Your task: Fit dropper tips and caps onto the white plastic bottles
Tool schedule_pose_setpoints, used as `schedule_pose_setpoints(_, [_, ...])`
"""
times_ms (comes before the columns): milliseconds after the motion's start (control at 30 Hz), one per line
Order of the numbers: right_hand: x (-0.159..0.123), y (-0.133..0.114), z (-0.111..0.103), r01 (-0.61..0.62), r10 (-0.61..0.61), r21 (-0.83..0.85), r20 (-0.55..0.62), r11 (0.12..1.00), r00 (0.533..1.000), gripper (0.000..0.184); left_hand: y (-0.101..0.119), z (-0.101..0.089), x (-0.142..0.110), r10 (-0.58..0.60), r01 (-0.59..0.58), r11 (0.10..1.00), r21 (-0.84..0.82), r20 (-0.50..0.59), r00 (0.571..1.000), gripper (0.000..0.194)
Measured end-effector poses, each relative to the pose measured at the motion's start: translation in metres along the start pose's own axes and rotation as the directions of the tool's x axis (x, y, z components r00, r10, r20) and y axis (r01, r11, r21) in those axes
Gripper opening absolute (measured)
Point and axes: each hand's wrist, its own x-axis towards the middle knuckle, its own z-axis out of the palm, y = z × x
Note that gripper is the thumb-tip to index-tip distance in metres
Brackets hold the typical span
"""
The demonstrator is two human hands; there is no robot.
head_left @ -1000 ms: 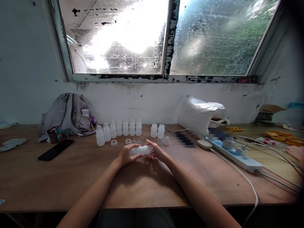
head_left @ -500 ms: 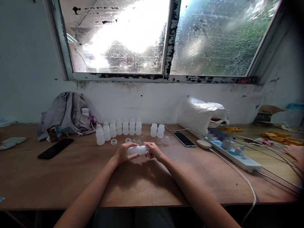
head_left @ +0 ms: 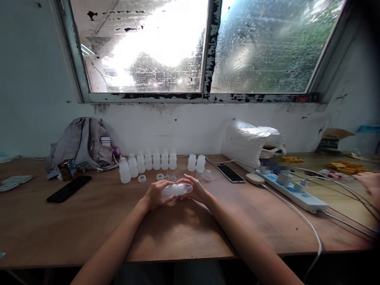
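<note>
A translucent white baby bottle (head_left: 175,190) lies sideways in both hands above the table, its clear cap end pointing right. My left hand (head_left: 156,194) is closed around the base end, thumb on the near side. Around the capped end curl the fingers of my right hand (head_left: 196,189). Just beyond the hands are two white collar rings (head_left: 160,177) and two clear nipples (head_left: 170,177). Clear caps (head_left: 207,174) rest to the right of them. Behind stands a row of several capped bottles (head_left: 148,160), with two uncapped bottles (head_left: 196,162) farther right.
A black phone (head_left: 69,189) and grey backpack (head_left: 84,146) are at left. To the right lie another phone (head_left: 230,173), a white round-edged device (head_left: 254,179) and a power strip (head_left: 292,194) with trailing cables. Another person's hand (head_left: 366,180) shows at the right edge, near yellow pieces (head_left: 344,168).
My right hand has shifted from the cap's tip to wrap farther back along the bottle, leaving more of the cap visible. The bottle has moved slightly right.
</note>
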Motion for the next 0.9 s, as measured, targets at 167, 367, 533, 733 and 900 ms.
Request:
schedule_pose_setpoints(167, [0.003,0.003,-0.004,0.032,-0.032,0.074,0.000,0.997,0.999,0.039,0.001,0.002,0.000,0.083,-0.084,0.996,0.013,0.053,0.995,0.043])
schedule_pose_setpoints(367, [0.005,0.005,-0.005,0.002,-0.001,0.076,-0.014,0.997,1.000,0.043,0.004,0.002,0.000,0.081,-0.081,0.997,-0.004,0.006,0.997,0.043])
schedule_pose_setpoints(533, [0.005,0.008,-0.001,-0.015,0.021,0.065,-0.081,0.998,0.997,0.041,0.004,0.003,0.000,0.053,-0.052,0.998,-0.033,0.015,0.998,0.041])
schedule_pose_setpoints(733, [0.004,0.008,0.003,-0.014,0.015,0.007,-0.146,1.000,0.989,0.040,0.006,0.004,-0.001,0.028,-0.026,0.998,-0.055,0.036,0.999,0.041])
schedule_pose_setpoints(900, [0.006,0.011,0.003,0.013,-0.008,0.039,-0.122,0.999,0.992,0.040,0.007,0.004,0.000,-0.001,0.004,0.998,-0.059,0.061,0.998,0.040])
